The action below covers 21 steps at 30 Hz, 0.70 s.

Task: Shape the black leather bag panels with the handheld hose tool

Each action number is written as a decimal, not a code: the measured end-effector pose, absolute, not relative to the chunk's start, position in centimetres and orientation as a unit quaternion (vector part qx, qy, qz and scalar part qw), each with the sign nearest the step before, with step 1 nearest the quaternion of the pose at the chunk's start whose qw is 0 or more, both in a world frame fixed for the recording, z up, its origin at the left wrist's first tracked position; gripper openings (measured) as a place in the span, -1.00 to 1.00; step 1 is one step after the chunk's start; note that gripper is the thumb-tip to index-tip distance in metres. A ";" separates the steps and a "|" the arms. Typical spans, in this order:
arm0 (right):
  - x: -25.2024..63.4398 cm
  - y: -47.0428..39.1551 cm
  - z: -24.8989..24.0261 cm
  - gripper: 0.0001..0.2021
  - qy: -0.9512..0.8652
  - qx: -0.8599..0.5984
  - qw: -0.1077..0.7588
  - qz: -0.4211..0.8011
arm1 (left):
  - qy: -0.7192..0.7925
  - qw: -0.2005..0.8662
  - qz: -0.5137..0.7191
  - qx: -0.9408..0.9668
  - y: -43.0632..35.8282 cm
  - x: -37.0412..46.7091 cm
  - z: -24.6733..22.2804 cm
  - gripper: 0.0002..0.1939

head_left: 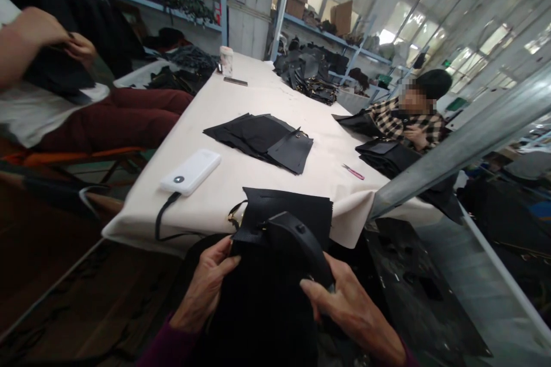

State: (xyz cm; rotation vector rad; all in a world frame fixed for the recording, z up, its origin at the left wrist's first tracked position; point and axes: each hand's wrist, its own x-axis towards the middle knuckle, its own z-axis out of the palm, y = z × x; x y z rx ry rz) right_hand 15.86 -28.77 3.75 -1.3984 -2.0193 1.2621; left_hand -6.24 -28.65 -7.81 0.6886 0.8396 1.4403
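Note:
A black leather bag piece (297,203) extends from above my lap onto the front edge of the table. Gold-coloured zipper hardware (233,218) shows at its left side. My left hand (210,278) pinches this left edge, thumb on top. On the right, my right hand (344,295) is closed on the piece, its thumb laid across the front and the fingers partly hidden. A thick, curved black band (297,232) arches over the leather and ends beside my right hand. Dark material below merges with my lap, so its outline is unclear.
On the white-covered table (189,218) lie a stack of black leather pieces (258,135), a white power bank (191,172) with a cable, pink-handled snips (353,171) and a cup (226,62). A metal post (465,143) slants at right. Co-workers sit left (150,117) and right (430,120).

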 end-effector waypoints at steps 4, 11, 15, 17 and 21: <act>16.9 -29.0 4.2 -0.86 -0.727 -0.505 0.179 0.429 | 0.354 0.622 0.632 0.296 -28.5 -6.0 -7.9 -0.65; 19.0 -30.7 3.7 -0.84 -0.714 -0.544 0.140 0.418 | 0.373 0.614 0.639 0.275 -28.5 -6.4 -8.2 -0.64; 20.8 -32.2 2.2 -0.78 -0.702 -0.574 0.137 0.400 | 0.397 0.592 0.646 0.274 -28.2 -6.3 -9.0 -0.57; 22.2 -33.1 0.7 -0.69 -0.692 -0.595 0.132 0.387 | 0.404 0.598 0.642 0.257 -28.1 -6.3 -9.2 -0.59; 26.0 -35.2 -2.7 -0.51 -0.648 -0.684 0.151 0.297 | 0.406 0.618 0.635 0.223 -28.0 -6.9 -9.3 -0.60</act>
